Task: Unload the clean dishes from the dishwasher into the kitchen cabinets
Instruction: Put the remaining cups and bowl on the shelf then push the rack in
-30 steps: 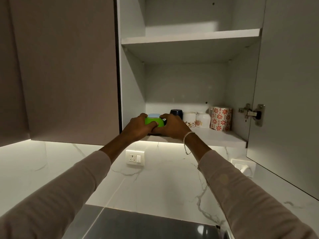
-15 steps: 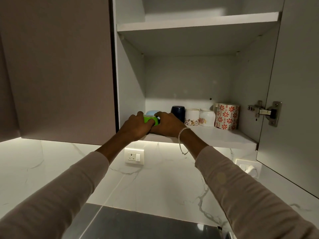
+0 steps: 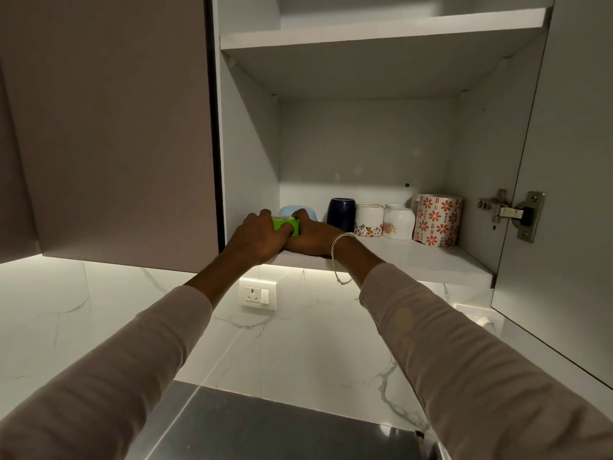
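Both my hands are up at the lower shelf [image 3: 414, 260] of the open wall cabinet. My left hand [image 3: 257, 239] and my right hand [image 3: 313, 237] grip a small green cup [image 3: 286, 224] from either side, at the shelf's left front. Most of the cup is hidden by my fingers. Just behind it stands a light blue cup [image 3: 293, 211]. Along the back sit a dark blue cup [image 3: 341, 214], two white floral cups [image 3: 368, 224] [image 3: 399, 224] and a red-flowered mug [image 3: 438, 219].
The cabinet's right door [image 3: 570, 180] stands open with its hinge [image 3: 510, 212] exposed; the left door [image 3: 109, 127] is closed. An upper shelf [image 3: 381, 34] spans above. A wall socket [image 3: 258, 294] sits on the marble backsplash, and a steel surface [image 3: 282, 433] lies below.
My hands have moved the green cup slightly deeper and lower onto the shelf. The view has shifted closer and a bit left.
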